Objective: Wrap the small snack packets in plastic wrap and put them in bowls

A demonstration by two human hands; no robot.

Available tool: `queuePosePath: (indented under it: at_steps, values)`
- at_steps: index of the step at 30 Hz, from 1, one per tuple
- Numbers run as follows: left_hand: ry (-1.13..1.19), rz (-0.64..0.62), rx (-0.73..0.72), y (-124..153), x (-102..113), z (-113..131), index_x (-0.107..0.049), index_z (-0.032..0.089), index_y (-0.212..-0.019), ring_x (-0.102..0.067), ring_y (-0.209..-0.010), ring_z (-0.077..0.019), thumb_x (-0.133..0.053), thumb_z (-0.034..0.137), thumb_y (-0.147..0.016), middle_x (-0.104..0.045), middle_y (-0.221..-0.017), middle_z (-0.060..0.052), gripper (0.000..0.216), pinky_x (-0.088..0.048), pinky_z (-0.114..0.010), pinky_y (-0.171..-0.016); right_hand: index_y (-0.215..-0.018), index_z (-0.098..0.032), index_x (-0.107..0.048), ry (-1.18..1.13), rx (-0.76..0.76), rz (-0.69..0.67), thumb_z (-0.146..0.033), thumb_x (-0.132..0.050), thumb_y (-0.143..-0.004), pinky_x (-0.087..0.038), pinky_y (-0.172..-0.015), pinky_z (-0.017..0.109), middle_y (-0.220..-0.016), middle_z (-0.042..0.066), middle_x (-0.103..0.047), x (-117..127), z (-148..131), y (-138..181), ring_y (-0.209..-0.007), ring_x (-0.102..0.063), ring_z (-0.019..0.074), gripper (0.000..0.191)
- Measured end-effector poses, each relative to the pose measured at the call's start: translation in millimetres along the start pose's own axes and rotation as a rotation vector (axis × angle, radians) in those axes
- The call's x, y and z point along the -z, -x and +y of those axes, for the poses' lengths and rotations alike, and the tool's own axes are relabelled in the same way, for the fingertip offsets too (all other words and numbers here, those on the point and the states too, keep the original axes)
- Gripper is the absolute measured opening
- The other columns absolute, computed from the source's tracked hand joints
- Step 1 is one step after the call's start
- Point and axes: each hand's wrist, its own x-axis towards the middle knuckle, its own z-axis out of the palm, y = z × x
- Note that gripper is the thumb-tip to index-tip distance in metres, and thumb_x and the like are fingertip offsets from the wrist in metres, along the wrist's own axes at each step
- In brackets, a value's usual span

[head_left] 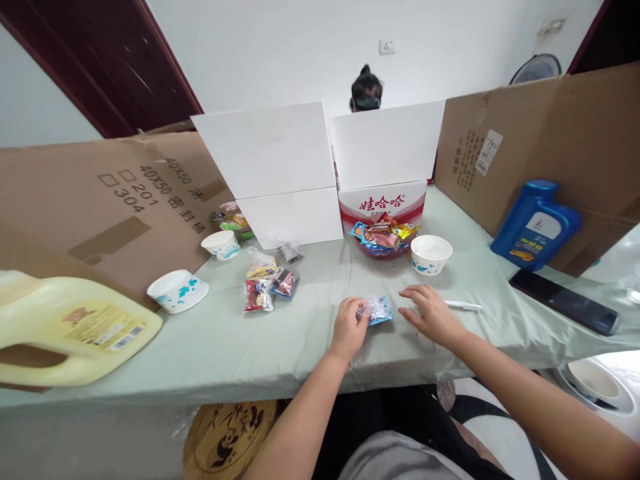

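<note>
Left hand (349, 328): curled, thumb and fingertips closed on left end of blue-and-clear packet (381, 311).
Right hand (431, 315): loosely spread, thumb well away from fingers; holding nothing, just right of packet without touching.
Packet: lying toward near edge of tablecloth (280, 353), between both hands; too blurred to read contents or any tear.
Slip risk: could skid or twist on cloth, judging by hold at one end only.
Spill risk: might tip white paper bowl (430, 265), just far of right hand, if reaching farther carelessly.
Pen risk: might sweep white pen (465, 306) aside with right wrist, being so near.
Snack bowl (384, 253): heaped with wrapped snacks (384, 231), far of packet; could shed pieces if bumped.
Loose snack packets (259, 295): grouped on left, well apart from left hand.
</note>
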Motion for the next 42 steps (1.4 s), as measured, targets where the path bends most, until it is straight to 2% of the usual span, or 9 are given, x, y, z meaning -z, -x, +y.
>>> queuePosePath:
  at_steps: [3,7,16,22,26,29,33,38,42]
  values:
    - [0.01,0.021,0.05,3,4,4,-0.06,0.019,-0.095,-0.062,-0.084,-0.0184,-0.05,0.028,-0.092,-0.066,-0.089,-0.006,0.014,-0.05,-0.032,-0.079,-0.131,-0.015,-0.051,-0.176,0.073,0.059,-0.042,-0.06,-0.088,-0.046,-0.096,0.043,-0.123,0.015,-0.058,-28,-34,-11,-0.114,-0.053,0.0272,0.052]
    - [0.135,0.178,0.213,4,9,3,-0.056,0.02,-0.096,-0.064,-0.078,-0.0168,-0.05,0.032,-0.091,-0.066,-0.086,-0.003,0.014,-0.05,-0.028,-0.074,-0.106,-0.019,-0.063,-0.238,0.016,0.081,-0.031,-0.05,-0.094,-0.049,-0.088,0.041,-0.099,0.01,-0.065,-50,-51,-17,-0.097,-0.058,0.0248,0.021]
    - [0.181,0.469,0.434,16,58,-42,-0.054,0.02,-0.092,-0.064,-0.075,-0.0145,-0.058,0.02,-0.077,-0.065,-0.082,0.0,0.016,-0.049,-0.027,-0.072,-0.086,-0.021,-0.058,-0.475,-0.338,0.318,-0.034,-0.044,-0.091,-0.047,-0.077,0.036,-0.085,0.007,-0.063,-51,-35,-11,-0.081,-0.059,0.0215,0.02]
    - [-0.028,0.725,0.342,24,97,-39,-0.054,0.02,-0.098,-0.058,-0.09,-0.0156,-0.056,0.015,-0.077,-0.059,-0.096,-0.003,0.022,-0.046,-0.03,-0.082,-0.103,-0.017,-0.057,-0.557,-0.535,0.483,-0.041,-0.041,-0.091,-0.048,-0.08,0.04,-0.098,0.01,-0.064,-59,-21,-11,-0.088,-0.06,0.023,0.031]
    - [-0.268,0.303,-0.066,17,84,-7,-0.061,0.019,-0.1,-0.059,-0.093,-0.0197,-0.048,0.019,-0.089,-0.064,-0.096,-0.006,0.017,-0.048,-0.035,-0.085,-0.114,-0.018,-0.053,-0.62,-0.542,0.627,-0.045,-0.041,-0.093,-0.044,-0.093,0.045,-0.112,0.012,-0.061,-54,-18,-10,-0.104,-0.057,0.0235,0.036]
    - [-0.466,-0.024,-0.127,10,60,9,-0.059,0.017,-0.116,-0.057,-0.103,-0.0265,-0.054,0.027,-0.09,-0.065,-0.106,-0.011,0.028,-0.046,-0.043,-0.091,-0.117,-0.02,-0.053,-0.62,-0.459,0.582,-0.048,-0.038,-0.095,-0.04,-0.1,0.048,-0.112,0.01,-0.063,-53,-20,-9,-0.109,-0.055,0.0237,0.038]
    - [-0.622,-0.095,-0.107,11,41,20,-0.064,0.017,-0.108,-0.057,-0.092,-0.0273,-0.055,0.023,-0.089,-0.065,-0.091,-0.01,0.022,-0.045,-0.046,-0.085,-0.117,-0.02,-0.053,-0.566,-0.415,0.559,-0.047,-0.036,-0.097,-0.041,-0.1,0.048,-0.111,0.011,-0.063,-54,-21,-11,-0.109,-0.055,0.0241,0.038]
    - [-0.522,-0.186,-0.382,45,51,47,-0.066,0.019,-0.088,-0.056,-0.081,-0.0222,-0.047,0.012,-0.091,-0.06,-0.076,-0.006,0.02,-0.047,-0.037,-0.075,-0.113,-0.02,-0.055,-0.505,-0.389,0.623,-0.04,-0.034,-0.098,-0.042,-0.098,0.048,-0.112,0.012,-0.061,-34,-29,-6,-0.109,-0.055,0.0252,0.033]
    - [-0.432,-0.455,-0.435,77,64,63,-0.063,0.019,-0.096,-0.058,-0.088,-0.0233,-0.05,0.015,-0.09,-0.063,-0.081,-0.006,0.015,-0.051,-0.036,-0.074,-0.115,-0.023,-0.056,-0.398,-0.06,0.486,-0.029,-0.04,-0.097,-0.042,-0.098,0.046,-0.111,0.01,-0.063,1,-52,6,-0.11,-0.055,0.0254,0.025]
